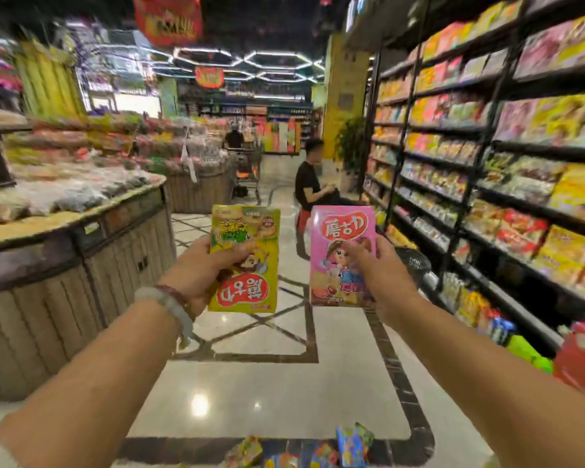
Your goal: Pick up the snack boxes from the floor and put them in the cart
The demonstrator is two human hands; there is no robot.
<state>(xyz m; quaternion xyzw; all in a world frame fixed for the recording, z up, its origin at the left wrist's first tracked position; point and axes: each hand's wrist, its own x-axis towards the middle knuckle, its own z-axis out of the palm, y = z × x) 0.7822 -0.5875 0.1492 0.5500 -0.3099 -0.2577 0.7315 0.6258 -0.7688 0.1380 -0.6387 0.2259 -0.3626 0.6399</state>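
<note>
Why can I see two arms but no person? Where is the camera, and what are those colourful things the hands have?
The camera sits on the person's head and looks forward and down, so you see only their own two arms reaching out, as if you were looking through their eyes. There is just this one picture, taken in a shop aisle.

The left hand, with bracelets on its wrist, holds a yellow snack box, which is upside down. The right hand holds a pink snack box, the right way up. Both boxes are lifted up in the air.

Down at the bottom edge, more colourful snack boxes lie on the shiny floor. On the right stand long shelves full of snacks. Further away another person sits in the aisle. The picture is a bit blurry, so small details are hard to read.
</note>
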